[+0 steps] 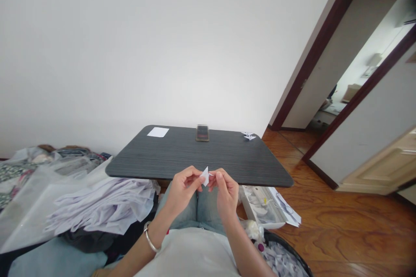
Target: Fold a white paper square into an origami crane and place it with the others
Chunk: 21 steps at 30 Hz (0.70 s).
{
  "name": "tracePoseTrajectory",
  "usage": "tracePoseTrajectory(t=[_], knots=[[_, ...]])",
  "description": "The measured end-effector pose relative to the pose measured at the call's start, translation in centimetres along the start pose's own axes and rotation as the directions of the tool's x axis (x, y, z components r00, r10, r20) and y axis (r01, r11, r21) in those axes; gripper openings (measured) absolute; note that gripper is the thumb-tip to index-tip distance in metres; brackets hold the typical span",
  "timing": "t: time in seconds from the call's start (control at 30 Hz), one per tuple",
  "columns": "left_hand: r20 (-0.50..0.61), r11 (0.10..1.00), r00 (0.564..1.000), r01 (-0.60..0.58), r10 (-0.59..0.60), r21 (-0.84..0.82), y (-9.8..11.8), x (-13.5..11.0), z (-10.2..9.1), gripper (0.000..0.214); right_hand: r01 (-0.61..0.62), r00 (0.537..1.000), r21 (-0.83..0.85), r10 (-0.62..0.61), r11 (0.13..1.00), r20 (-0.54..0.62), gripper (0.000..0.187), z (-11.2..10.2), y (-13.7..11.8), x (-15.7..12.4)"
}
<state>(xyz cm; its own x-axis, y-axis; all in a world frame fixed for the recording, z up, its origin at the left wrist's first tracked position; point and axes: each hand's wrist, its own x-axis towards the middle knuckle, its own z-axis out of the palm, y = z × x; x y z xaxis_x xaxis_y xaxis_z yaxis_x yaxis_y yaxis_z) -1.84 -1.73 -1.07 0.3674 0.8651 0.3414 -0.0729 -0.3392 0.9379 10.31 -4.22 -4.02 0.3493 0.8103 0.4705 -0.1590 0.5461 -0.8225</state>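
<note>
A small white folded paper crane is held up just over the near edge of the dark table. My left hand is closed, pinching the crane's body between thumb and fingers. From the other side, my right hand pinches the thin pointed end of the same crane. Parts of the fingertips and the lower folds are hidden. At the table's far right corner lie white folded paper cranes. A square sheet of white paper rests flat at the far left.
A phone-like device stands at the table's back edge by the wall. White cloth is piled at the left. On the right are an open box and a dark-rimmed container full of folded paper pieces.
</note>
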Motion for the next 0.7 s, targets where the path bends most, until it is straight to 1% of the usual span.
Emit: tracePoseTrajectory(t=[0.1,0.17,0.37,0.43,0.6,0.7], knots=[[-0.001,1.0,1.0,0.023,-0.023,-0.016,0.06,0.08,-0.06,0.019,0.039,0.999,-0.077,-0.039,0.996,-0.01,0.014,-0.15,-0.01,0.01],[0.0,0.999,0.999,0.034,-0.034,-0.023,0.03,0.12,-0.1,0.018,0.07,0.997,-0.138,-0.073,0.988,-0.018,0.009,-0.22,0.05,0.04],[0.028,0.997,0.998,0.052,-0.05,-0.061,-0.31,0.19,-0.08,0.018,0.159,0.984,-0.309,-0.175,0.938,-0.027,0.013,-0.35,0.27,0.02],[0.029,0.996,0.998,0.053,-0.051,-0.072,-0.42,0.2,-0.02,0.018,0.164,0.982,-0.306,-0.183,0.938,-0.036,0.015,-0.29,0.3,-0.05],[0.024,0.995,0.998,0.061,-0.059,-0.083,-0.59,0.28,-0.03,0.019,0.135,0.989,-0.22,-0.145,0.966,-0.03,0.018,-0.2,0.42,-0.05],[0.015,0.995,0.997,0.076,-0.075,-0.072,-0.57,0.38,-0.15,0.019,0.165,0.985,-0.231,-0.173,0.959,-0.016,0.019,-0.5,0.63,0.07]])
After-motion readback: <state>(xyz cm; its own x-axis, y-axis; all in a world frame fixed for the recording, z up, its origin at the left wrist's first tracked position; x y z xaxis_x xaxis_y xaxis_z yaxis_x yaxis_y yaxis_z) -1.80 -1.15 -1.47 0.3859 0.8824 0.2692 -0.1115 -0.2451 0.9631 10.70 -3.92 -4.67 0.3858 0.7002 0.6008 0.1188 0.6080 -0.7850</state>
